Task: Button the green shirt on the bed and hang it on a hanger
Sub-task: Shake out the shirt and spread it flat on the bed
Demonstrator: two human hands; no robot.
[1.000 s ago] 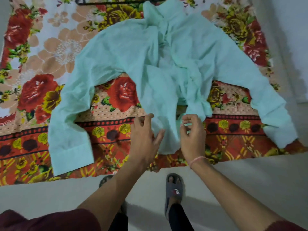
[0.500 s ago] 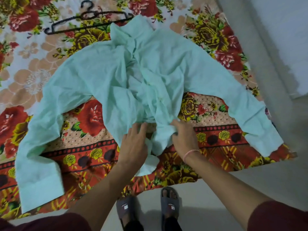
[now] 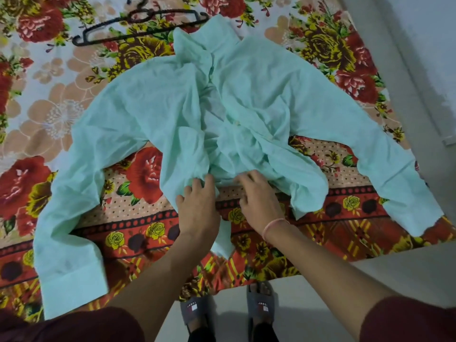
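Head camera looks down at the green shirt (image 3: 259,77). It lies spread out on the flowery bed cover (image 3: 61,114), front side up, sleeves out to both sides. The front is open and all bunched up in the middle. The black hanger (image 3: 138,23) lies just past the shirt's collar, touching nothing but the bed.

Both hands are at the shirt's bottom edge, close together. The left hand (image 3: 198,208) has its fingertips on the edge of one front flap. I cannot tell if they pinch it or only touch it. The right hand (image 3: 259,201) has its fingers bent into the bunched cloth of the other flap, and it looks like it is holding some.

I think the job now is to find the two front edges and pull them flat. To do it well, tug each flap down and a bit sideways until the wrinkles go. Then lay the button edge and the hole edge side by side. Start at one end of the shirt and match each button to its own hole, so none gets skipped. Pull softly, or the shirt may slide off the bed.
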